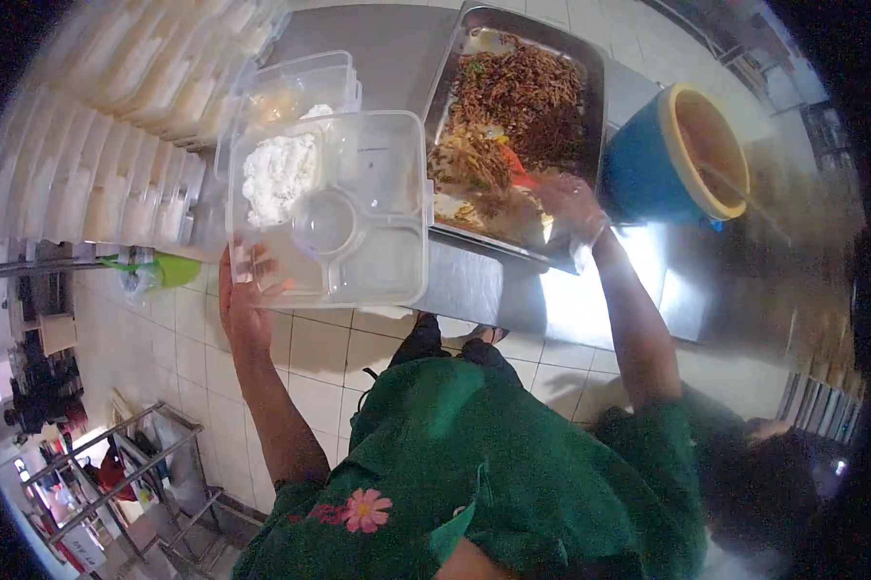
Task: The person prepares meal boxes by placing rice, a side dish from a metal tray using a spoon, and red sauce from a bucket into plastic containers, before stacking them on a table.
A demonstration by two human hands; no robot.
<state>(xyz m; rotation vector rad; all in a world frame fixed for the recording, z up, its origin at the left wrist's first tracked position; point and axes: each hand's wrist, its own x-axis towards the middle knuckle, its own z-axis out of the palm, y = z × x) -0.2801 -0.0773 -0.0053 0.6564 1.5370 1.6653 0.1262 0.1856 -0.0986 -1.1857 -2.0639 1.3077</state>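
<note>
My left hand (250,279) holds a clear plastic compartment tray (388,268) from beneath at its near left corner. White rice (279,177) fills part of one compartment; the round middle cup and the others hold no food that I can see. In my right hand (569,206), which wears a clear thin glove, is an orange utensil (514,165), its far end in brown shredded food. That food (522,87) lies in a deep rectangular metal pan (601,101) to the right of the tray. Which kind of utensil it is, the blur does not show.
More clear trays (301,72) sit behind the held one, and tall stacks of filled trays (102,170) stand at the left. A blue bucket with a yellow rim (667,109) is right of the pan on the steel table (457,279). Another person's dark-haired head (769,478) is at lower right.
</note>
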